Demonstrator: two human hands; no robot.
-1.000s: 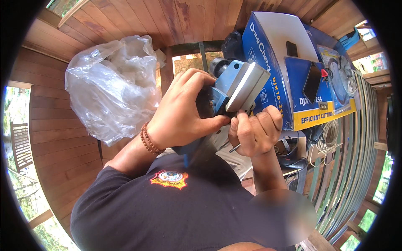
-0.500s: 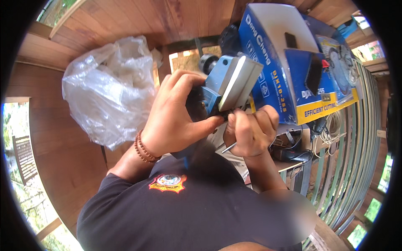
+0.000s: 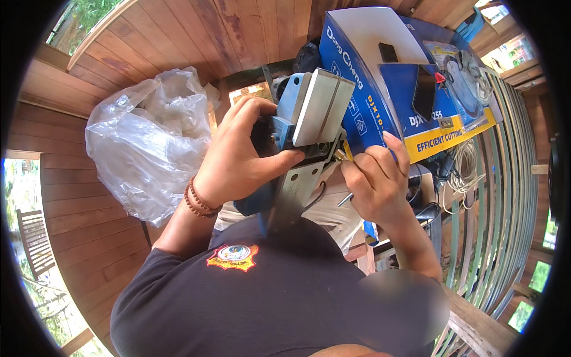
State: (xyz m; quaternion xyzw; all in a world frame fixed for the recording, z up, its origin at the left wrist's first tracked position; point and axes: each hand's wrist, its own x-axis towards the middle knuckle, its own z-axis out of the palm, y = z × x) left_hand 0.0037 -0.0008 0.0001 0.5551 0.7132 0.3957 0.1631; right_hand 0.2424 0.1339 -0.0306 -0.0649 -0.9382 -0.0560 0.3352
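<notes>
Tool (image 3: 308,128): one, blue-bodied, tilted, at the upper centre of the frame, with two silver plates (image 3: 324,104); two round holes show in the lower plate.
Left hand (image 3: 241,154): one, grasping the tool's body from its left side, thumb over the dark part between the plates; one bracelet (image 3: 200,203) of two beaded strands at the wrist.
Right hand (image 3: 380,181): one, right of centre, fingers curled round one thin metal rod (image 3: 345,200) whose end sticks out below them.
Brass-coloured piece (image 3: 339,156): one, between the right fingertips and the tool; whether it joins the rod, I cannot tell.
Bag (image 3: 154,143): one, clear plastic, crumpled, left of the frame.
Box (image 3: 372,89): one, blue, white and yellow, upper right.
Cable (image 3: 464,163): one pale coil, right of the frame.
Badge (image 3: 233,257): one, on the dark shirt (image 3: 238,303), lower centre.
</notes>
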